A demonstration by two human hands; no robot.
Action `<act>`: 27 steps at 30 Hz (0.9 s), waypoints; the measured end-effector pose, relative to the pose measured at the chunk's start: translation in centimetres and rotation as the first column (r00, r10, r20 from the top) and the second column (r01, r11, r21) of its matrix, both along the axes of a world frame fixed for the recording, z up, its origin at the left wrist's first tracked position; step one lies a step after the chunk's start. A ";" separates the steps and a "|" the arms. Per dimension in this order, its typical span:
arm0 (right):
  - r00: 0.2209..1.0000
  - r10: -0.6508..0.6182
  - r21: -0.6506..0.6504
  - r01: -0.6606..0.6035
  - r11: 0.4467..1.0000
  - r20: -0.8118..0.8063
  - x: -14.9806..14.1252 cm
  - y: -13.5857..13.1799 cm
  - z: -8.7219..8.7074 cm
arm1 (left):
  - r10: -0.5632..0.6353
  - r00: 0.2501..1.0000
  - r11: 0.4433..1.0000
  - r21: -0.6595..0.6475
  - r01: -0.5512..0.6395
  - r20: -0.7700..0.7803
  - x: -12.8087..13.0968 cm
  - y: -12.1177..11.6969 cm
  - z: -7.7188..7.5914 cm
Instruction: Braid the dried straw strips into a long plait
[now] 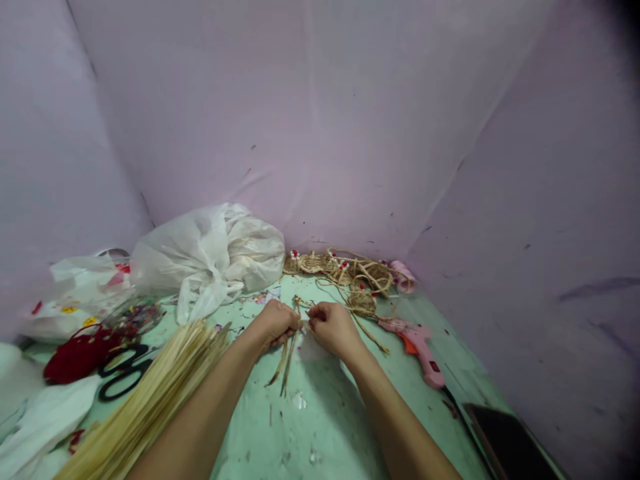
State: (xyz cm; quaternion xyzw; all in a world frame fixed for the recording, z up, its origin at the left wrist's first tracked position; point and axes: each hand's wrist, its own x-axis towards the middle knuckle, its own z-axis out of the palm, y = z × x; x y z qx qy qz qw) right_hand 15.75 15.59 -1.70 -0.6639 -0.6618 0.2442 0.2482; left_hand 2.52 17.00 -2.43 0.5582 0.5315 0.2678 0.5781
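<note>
My left hand (pixel 279 324) is closed around a few dried plant-fibre strands (pixel 287 365), whose loose ends hang below it onto the green tabletop. Above the fist, a thin looped end of the same fibre shows. Just beside it, my right hand (pixel 333 327) has its fingers bent together in a pinch. What lies between those fingertips is too small to make out. A thick bundle of pale dried fibre strips (pixel 165 393) lies left of my left forearm. To the right of my right hand rests a pink glue gun (pixel 415 343) with an orange trigger.
Braided fibre pieces with red and white beads (pixel 345 270) sit against the back wall, beside a pink spool (pixel 403 277). At left are a white plastic bag (pixel 207 250), red yarn (pixel 83 355) and black-handled scissors (pixel 125 373). A dark phone-like slab (pixel 507 443) lies front right.
</note>
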 end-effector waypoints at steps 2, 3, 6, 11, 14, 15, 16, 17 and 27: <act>0.996 0.065 -0.039 -0.068 0.997 -0.068 0.3 0.1 -1.0 | 0.001 1.000 1.000 -0.005 -0.001 -0.012 0.1 0.0 0.1; 0.989 0.093 -0.070 -0.101 0.992 -0.116 0.4 0.1 -1.4 | 0.003 1.000 1.000 -0.007 -0.004 -0.023 0.2 0.0 0.1; 0.943 0.046 -0.217 -0.123 0.968 -0.329 0.5 -0.1 -2.0 | 0.007 0.999 1.000 -0.012 -0.007 -0.045 0.4 0.0 0.2; 0.827 -0.119 -0.307 -0.068 0.949 -0.550 -0.2 -0.3 -2.1 | 0.003 1.000 1.000 0.004 -0.003 -0.025 0.4 -0.1 0.0; 0.865 -0.053 -0.190 -0.049 0.981 -0.498 -0.2 0.0 -2.8 | 0.003 1.000 1.000 0.000 -0.003 -0.007 0.3 -0.1 -0.1; 0.881 -0.027 -0.139 -0.044 0.989 -0.472 -0.2 0.1 -3.1 | 0.001 1.000 1.000 -0.003 -0.001 -0.007 0.3 0.0 -0.1; 0.893 -0.011 -0.099 -0.038 0.994 -0.450 -0.1 0.3 -3.4 | -0.001 1.000 1.000 -0.008 0.001 -0.012 0.3 0.0 -0.2; 0.899 -0.005 -0.074 -0.031 0.997 -0.438 -0.1 0.4 -3.7 | 0.000 1.000 1.000 -0.015 -0.001 -0.026 0.3 0.1 -0.2; 0.840 -0.124 -0.183 0.030 0.983 -0.528 -0.9 0.4 -3.3 | 0.010 0.981 1.000 0.021 -0.006 -0.193 0.0 0.6 -0.2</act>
